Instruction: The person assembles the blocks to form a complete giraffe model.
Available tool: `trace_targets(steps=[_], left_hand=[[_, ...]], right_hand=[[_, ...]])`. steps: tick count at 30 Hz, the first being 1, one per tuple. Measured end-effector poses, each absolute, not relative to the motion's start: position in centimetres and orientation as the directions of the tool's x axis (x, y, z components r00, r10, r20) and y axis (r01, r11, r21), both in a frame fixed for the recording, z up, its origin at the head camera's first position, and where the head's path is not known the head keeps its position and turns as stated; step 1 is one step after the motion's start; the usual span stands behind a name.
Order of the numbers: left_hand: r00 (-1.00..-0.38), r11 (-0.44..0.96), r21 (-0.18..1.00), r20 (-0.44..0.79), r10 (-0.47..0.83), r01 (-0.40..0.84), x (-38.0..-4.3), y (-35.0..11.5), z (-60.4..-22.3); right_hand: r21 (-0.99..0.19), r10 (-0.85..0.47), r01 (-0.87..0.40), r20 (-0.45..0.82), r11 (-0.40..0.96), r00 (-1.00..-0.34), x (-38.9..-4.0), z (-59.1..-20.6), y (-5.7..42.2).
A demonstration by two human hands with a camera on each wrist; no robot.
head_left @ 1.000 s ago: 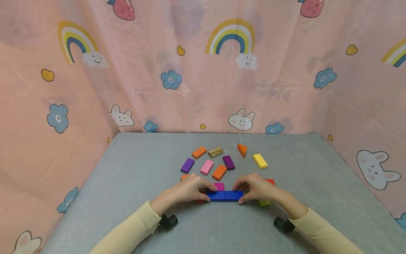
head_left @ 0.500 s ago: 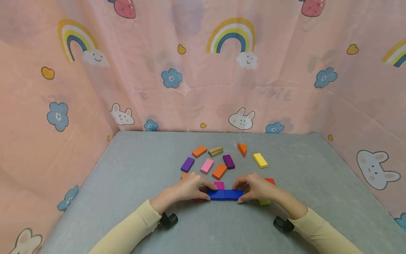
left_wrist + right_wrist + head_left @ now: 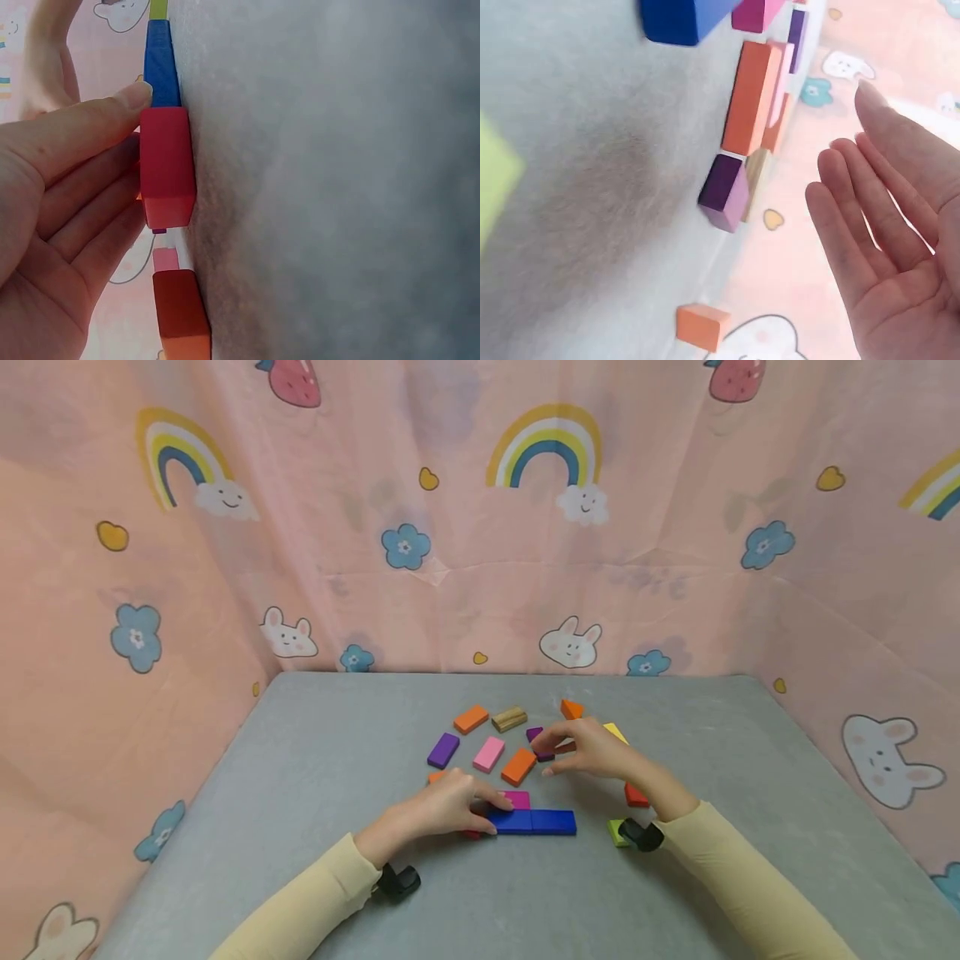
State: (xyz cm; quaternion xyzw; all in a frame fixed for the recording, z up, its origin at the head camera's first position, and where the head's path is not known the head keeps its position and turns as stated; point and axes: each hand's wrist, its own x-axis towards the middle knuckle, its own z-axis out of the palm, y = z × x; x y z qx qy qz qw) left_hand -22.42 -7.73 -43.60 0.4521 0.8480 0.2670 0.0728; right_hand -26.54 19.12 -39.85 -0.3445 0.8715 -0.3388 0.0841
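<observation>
Two blue blocks (image 3: 553,822) lie end to end in a row on the grey table. My left hand (image 3: 450,806) pinches the left blue block (image 3: 513,822) at its outer end, thumb on the near side and fingers over the far side. A magenta block (image 3: 517,798) sits just behind the row. Beside the left hand is a red block (image 3: 166,161), mostly hidden in the head view. My right hand (image 3: 592,749) hovers, holding nothing, over the dark purple block (image 3: 721,187). Its loosely extended fingers are also close to an orange block (image 3: 519,767).
Behind lie a pink block (image 3: 489,754), a violet block (image 3: 443,750), another orange block (image 3: 471,719), a wood-coloured block (image 3: 510,719) and an orange triangle (image 3: 572,708). Around the right forearm are a yellow block (image 3: 617,732), a red-orange block (image 3: 636,796) and a lime block (image 3: 617,832).
My right hand has let go of the right end of the blue row and moved up and away over the dark purple block. My left hand and the blue blocks have stayed put.
</observation>
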Motion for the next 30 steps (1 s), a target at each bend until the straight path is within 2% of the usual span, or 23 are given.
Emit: trace_targets(steps=[12, 18, 30], left_hand=[[-0.578, 0.448, 0.514, 0.119, 0.807, 0.731, -22.4, -7.5, -43.7], [-0.572, 0.442, 0.513, 0.123, 0.811, 0.736, -22.5, -7.6, -43.7], [-0.576, 0.446, 0.514, 0.119, 0.809, 0.733, -22.6, -7.8, -43.6]], right_hand=[[-0.605, -0.675, -0.544, 0.014, 0.582, -0.738, -29.6, -41.5, 17.7], [-0.601, -0.703, -0.569, 0.017, 0.561, -0.711, -30.1, -42.1, 17.2], [-0.538, -0.694, -0.583, -0.007, 0.609, -0.720, -30.4, -42.6, 16.3]])
